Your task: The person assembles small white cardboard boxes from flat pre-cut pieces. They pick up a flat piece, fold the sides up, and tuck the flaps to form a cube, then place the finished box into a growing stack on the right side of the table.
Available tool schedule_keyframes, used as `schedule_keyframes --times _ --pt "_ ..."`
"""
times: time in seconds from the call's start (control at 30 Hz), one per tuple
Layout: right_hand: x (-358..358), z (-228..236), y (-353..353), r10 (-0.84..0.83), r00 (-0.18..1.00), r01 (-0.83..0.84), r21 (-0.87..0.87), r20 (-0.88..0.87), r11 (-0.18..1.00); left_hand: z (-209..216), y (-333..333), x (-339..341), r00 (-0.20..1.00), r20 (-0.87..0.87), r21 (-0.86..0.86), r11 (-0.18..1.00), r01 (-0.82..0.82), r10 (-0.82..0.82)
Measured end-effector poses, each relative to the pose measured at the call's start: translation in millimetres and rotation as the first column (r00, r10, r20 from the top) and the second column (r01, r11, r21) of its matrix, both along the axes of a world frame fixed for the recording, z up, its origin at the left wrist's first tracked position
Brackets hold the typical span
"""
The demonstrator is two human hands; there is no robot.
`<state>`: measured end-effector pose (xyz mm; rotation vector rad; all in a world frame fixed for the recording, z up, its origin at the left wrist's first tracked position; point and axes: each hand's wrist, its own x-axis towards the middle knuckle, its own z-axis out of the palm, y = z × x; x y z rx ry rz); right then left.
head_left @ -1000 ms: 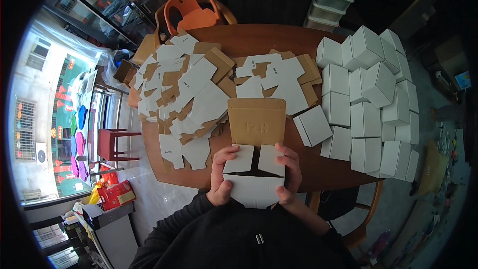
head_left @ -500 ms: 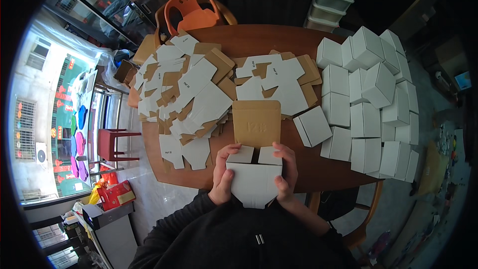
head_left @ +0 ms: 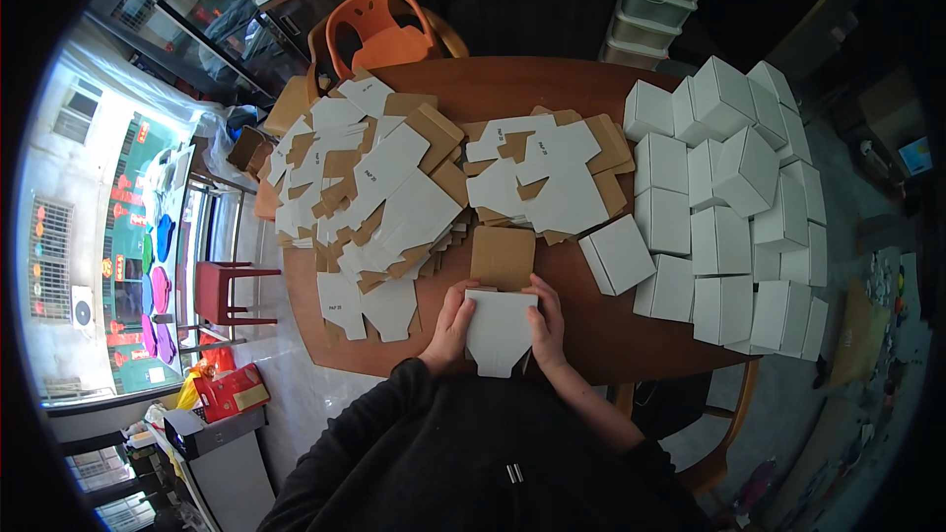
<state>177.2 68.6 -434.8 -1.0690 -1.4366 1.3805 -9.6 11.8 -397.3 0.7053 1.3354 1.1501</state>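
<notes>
Between my two hands, at the near edge of the table, is a partly folded white cardboard box point(head_left: 501, 325). Its brown inner lid flap point(head_left: 503, 257) stands out on the far side, and a tapered white flap hangs toward me. My left hand point(head_left: 452, 323) grips the box's left side, thumb on the white face. On the opposite side my right hand point(head_left: 547, 318) holds it the same way. Fingertips of both hands curl behind the far edge and are partly hidden. Beyond the lid lies a pile of flat box blanks point(head_left: 562, 177), white outside and brown inside.
A larger heap of flat blanks point(head_left: 394, 187) covers the table's left part. Several folded white boxes point(head_left: 719, 236) are stacked along the right, one point(head_left: 617, 254) close to my right hand. An orange chair point(head_left: 379, 25) stands behind the wooden table point(head_left: 532, 79); a red stool point(head_left: 232, 291) is at left.
Both hands and the box have moved away from me, over the table edge. The box has tipped: its two small side flaps, visible before, no longer show. My grip stays on both sides.
</notes>
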Motion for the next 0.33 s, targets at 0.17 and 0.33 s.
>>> schedule_keyframes --times 0.17,0.33 --pt "4.6 -5.5 -2.2 0.077 0.997 -0.077 -0.039 -0.002 0.996 -24.2 -8.3 -13.3 0.882 -0.453 0.035 0.986 0.163 -0.129" --pt "7.8 -7.7 -10.2 -0.002 0.994 -0.011 -0.123 -0.108 0.992 -28.8 -16.8 -16.5 0.995 -0.102 0.191 0.981 0.041 -0.021"
